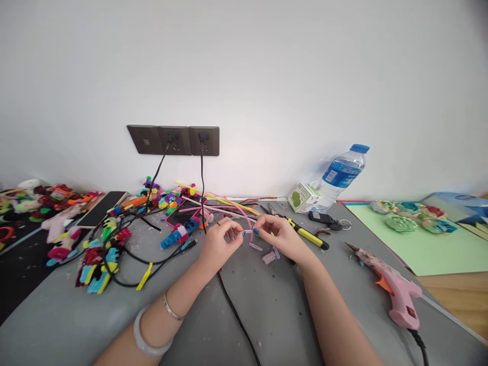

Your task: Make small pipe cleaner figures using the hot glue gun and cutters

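Observation:
My left hand (224, 240) pinches one end of a short lilac fuzzy stem (247, 231) between thumb and finger. My right hand (277, 235) pinches the same stem near its other end, so the two hands are a small gap apart over the middle of the grey table (244, 305). From the pinched spot a longer pink stem (238, 206) curves up and back to the left. Just below the fingers lie a short lilac piece (255, 246) and a small folded lilac bundle (269, 257).
A pink glue gun (396, 290) lies at the right, with keys (328, 220), a small box (304, 197) and a water bottle (341, 175) behind. Yellow-handled pliers (310, 236) rest near my right hand. Colourful fuzzy figures, phones and black cables (124, 282) cover the left.

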`<state>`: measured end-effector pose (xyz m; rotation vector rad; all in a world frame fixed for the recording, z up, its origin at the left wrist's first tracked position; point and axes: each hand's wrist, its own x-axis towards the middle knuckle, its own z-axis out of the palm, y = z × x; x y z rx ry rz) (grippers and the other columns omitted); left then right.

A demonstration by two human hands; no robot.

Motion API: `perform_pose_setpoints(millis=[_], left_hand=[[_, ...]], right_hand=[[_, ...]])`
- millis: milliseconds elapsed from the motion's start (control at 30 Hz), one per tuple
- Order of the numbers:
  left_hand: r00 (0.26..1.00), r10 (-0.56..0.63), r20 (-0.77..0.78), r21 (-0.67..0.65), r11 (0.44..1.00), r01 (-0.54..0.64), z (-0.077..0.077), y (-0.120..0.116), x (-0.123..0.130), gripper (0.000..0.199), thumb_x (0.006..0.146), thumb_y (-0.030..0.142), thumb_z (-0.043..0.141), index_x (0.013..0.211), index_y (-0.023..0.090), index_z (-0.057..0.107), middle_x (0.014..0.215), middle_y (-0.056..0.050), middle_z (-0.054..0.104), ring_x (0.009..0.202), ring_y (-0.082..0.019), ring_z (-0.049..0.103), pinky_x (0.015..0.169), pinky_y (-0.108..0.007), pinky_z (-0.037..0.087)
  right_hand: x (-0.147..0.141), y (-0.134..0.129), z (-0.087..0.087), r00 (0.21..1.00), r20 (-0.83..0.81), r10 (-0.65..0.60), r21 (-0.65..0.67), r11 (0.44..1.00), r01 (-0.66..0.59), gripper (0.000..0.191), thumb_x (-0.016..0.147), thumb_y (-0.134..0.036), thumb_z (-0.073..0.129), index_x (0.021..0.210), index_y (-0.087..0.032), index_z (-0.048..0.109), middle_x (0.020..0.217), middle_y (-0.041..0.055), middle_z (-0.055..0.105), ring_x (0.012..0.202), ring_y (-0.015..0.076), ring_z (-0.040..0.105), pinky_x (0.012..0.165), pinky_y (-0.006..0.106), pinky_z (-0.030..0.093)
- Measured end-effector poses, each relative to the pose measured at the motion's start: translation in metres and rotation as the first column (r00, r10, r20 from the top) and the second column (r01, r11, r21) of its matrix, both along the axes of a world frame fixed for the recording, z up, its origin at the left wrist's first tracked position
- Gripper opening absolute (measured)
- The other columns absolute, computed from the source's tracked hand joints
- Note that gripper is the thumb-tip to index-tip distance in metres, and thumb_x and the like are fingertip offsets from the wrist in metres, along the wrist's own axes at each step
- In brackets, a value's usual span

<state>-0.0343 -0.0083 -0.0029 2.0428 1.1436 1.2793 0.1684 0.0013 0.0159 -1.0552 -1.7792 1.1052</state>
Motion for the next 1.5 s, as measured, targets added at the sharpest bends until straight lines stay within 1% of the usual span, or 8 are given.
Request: perform_pose_setpoints(millis=[500,833,1500], left_hand=[[1.0,0.004,-0.008,0.013,1.0,-0.004,0.0004,-0.0002,0.0003,0.01,0.082,0.011,0.057,0.079,0.02,0.06,0.076,0.001,0.063,0.063,-0.011,0.056,0.065,-0.023,0.046],[1.0,-0.01,0.003,0.009,1.0,0.01,-0.0013,0.0003,0.0001,0.01,0.082,0.011,0.057,0.079,0.02,0.061,0.076,0.001,0.063,0.063,-0.011,0.056,0.064,-0.023,0.046],[1.0,-0.008,-0.006,-0.001,1.0,0.008,-0.0018,0.0001,-0.0001,0.01,0.081,0.01,0.057,0.079,0.02,0.06,0.075,0.002,0.061,0.063,-0.01,0.055,0.065,-0.023,0.045]], right_hand=[[0.0001,0.0,0.0003,1.0,0.003,0.01,-0.003,1.0,-0.01,0.023,0.089,-0.04,0.062,0.079,-0.019,0.063,0.071,0.0011,0.06,0.064,0.0142,0.047,0.06,0.027,0.037],[-0.0001,0.0,0.0013,1.0,0.011,0.006,0.023,1.0,-0.006,0.028,0.089,-0.046,0.062,0.08,-0.019,0.063,0.071,0.0014,0.061,0.064,0.0148,0.049,0.059,0.028,0.038],[-0.0006,-0.0008,0.002,1.0,-0.004,0.018,-0.001,1.0,-0.018,0.024,0.09,-0.041,0.061,0.081,-0.019,0.063,0.072,0.0011,0.06,0.066,0.0147,0.048,0.061,0.027,0.037]])
